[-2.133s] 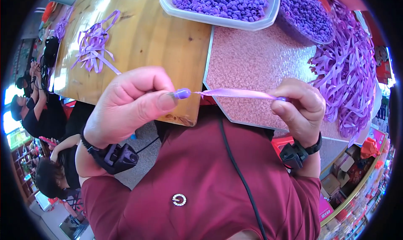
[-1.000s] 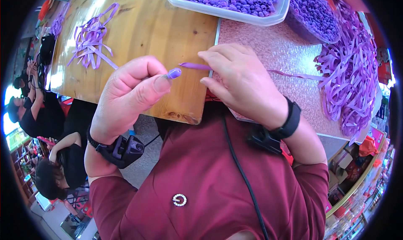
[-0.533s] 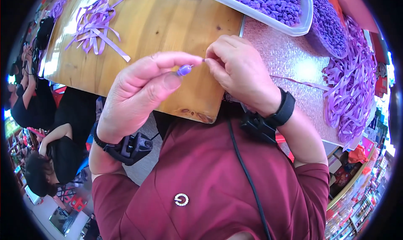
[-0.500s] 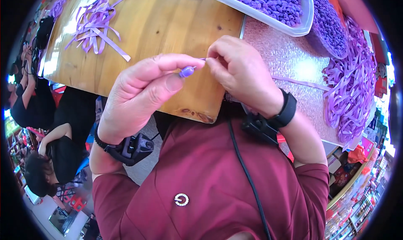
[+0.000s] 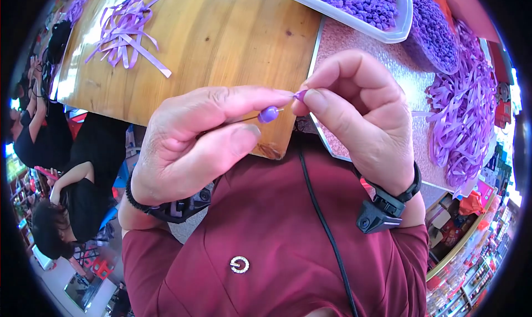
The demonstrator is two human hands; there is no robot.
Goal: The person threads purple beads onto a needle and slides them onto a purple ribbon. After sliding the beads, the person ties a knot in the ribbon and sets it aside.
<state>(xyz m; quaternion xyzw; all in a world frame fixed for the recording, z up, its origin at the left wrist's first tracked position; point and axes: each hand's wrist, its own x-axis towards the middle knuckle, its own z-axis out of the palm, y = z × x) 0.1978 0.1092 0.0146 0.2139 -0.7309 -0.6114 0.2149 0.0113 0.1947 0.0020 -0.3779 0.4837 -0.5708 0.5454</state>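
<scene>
The left hand (image 5: pixel 185 134) is stretching its index finger until the fingertip is meeting the purple ribbon tip (image 5: pixel 300 95); its thumb is standing apart below. Between them a purple bead (image 5: pixel 269 115) is sitting on a thin wire (image 5: pixel 244 120); the grip on the wire is hidden. The right hand (image 5: pixel 363 109) is pinching the ribbon tip between thumb and index finger, the others curling behind. Compared with half a second ago, this hand is turning its thumb side upward instead of its back, and more wire is showing behind the bead. The change is probably bringing ribbon and wire into closer working alignment; whether they are joining cannot be told.

Beyond, ribbon strips (image 5: pixel 124 48) are lying on the wooden tabletop (image 5: pixel 233 45). Farther right, a translucent tub (image 5: pixel 402 37) is holding beads, beside a ribbon heap (image 5: pixel 463 117).
</scene>
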